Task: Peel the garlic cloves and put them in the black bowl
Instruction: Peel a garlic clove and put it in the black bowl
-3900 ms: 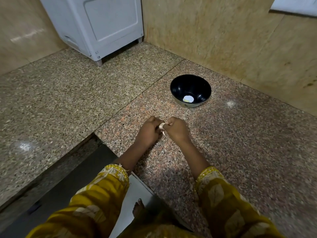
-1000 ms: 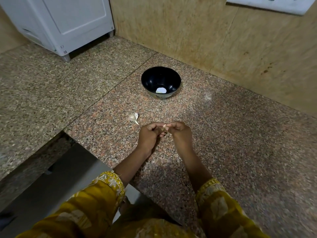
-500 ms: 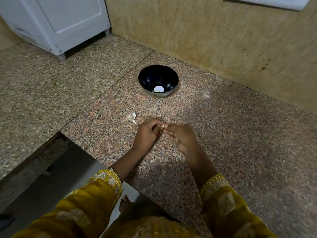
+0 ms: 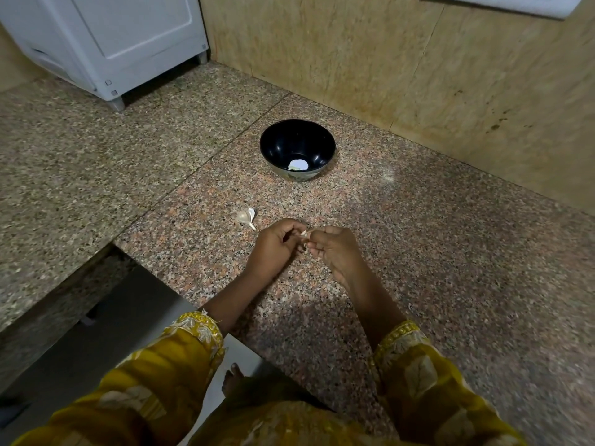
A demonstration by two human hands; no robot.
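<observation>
The garlic clove (image 4: 304,235) is almost wholly covered. Only a pale sliver shows between the left hand (image 4: 273,249) and the right hand (image 4: 335,252), which both pinch it, and how much skin remains cannot be told. The pale patch (image 4: 298,164) at the bottom of the black bowl (image 4: 277,149) is too small to identify. The white appliance (image 4: 112,37) is cut by the top and left edges, the white panel (image 4: 502,4) by the top. Both yellow sleeves (image 4: 180,365) run off the bottom edge. The table (image 4: 531,317) blurs toward the right.
</observation>
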